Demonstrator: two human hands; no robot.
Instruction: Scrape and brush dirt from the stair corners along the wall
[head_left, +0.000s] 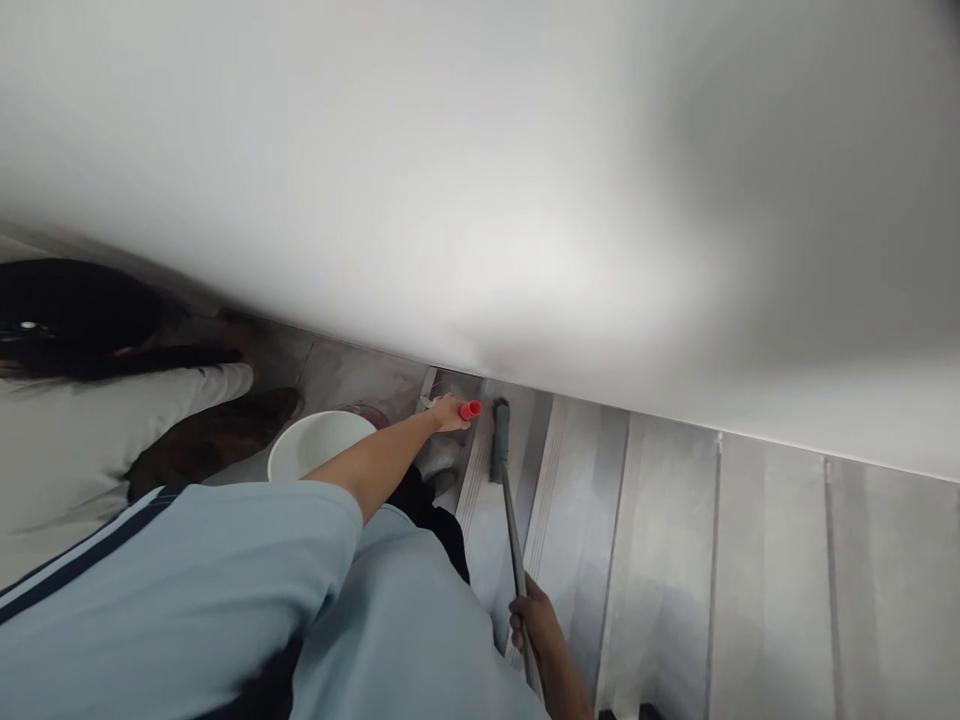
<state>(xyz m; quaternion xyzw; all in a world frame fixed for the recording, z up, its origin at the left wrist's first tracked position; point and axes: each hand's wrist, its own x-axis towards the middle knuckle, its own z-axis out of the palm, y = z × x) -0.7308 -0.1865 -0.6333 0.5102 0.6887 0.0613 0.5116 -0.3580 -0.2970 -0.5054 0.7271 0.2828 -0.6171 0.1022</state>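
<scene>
My left hand (448, 412) reaches down and forward, closed around a thing with a red handle (470, 409) near the foot of the white wall. My right hand (534, 622) grips the grey pole of a long-handled brush (512, 520). Its dark green head (499, 440) rests on a grey stair step just right of the red handle. Both arms come out of a light blue shirt.
A white bucket (319, 443) stands on the floor left of my left arm. Another person in a white top with dark hair (75, 320) is at the left. Grey stair steps (660, 560) run to the right along a white wall (480, 170).
</scene>
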